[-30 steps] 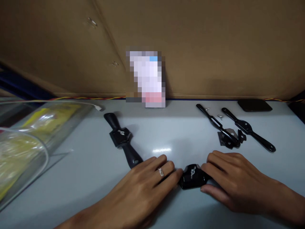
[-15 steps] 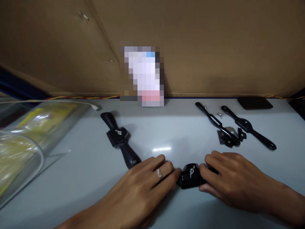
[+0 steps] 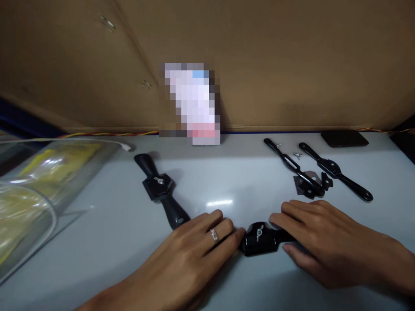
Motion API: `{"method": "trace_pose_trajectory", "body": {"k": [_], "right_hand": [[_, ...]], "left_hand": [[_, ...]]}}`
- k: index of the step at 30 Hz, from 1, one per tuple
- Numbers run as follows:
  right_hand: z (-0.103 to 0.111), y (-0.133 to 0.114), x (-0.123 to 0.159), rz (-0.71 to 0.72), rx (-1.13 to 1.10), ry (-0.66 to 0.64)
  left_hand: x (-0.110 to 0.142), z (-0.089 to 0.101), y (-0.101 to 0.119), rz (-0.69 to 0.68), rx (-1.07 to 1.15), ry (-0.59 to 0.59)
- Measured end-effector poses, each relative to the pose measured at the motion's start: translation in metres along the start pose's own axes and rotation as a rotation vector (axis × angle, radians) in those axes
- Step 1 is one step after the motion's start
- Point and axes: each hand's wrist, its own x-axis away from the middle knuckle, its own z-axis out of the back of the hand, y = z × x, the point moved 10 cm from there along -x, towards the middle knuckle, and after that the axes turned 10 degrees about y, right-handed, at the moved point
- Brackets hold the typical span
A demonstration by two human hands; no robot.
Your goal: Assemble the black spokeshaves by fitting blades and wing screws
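Observation:
A black spokeshave with a silver wing screw on its body lies low on the table in front of me. My left hand, a ring on one finger, is closed round its left handle, mostly hiding it. Around the right handle, my right hand has a looser hold: thumb below, fingers above, part of the handle showing between. A second assembled spokeshave lies slantwise just beyond my left hand. At the right lie a slotted spokeshave frame and another black spokeshave body.
Dark metal plates lie under the slotted frame, with a small wing screw nearby. A black flat object sits at the back right. Yellow contents in a clear plastic bag and a white cable occupy the left. Cardboard rises behind.
My right hand has shifted slightly right, its thumb and forefinger spreading away from the spokeshave's body and baring more handle. My left hand stays on the left handle. The view has shifted slightly.

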Motion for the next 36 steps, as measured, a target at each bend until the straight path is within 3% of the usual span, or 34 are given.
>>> {"method": "trace_pose_trajectory", "body": {"k": [36], "right_hand": [[-0.0025, -0.0034, 0.0012, 0.053, 0.030, -0.004]], "left_hand": [[-0.0031, 0.0017, 0.0013, -0.007, -0.025, -0.013]]}}
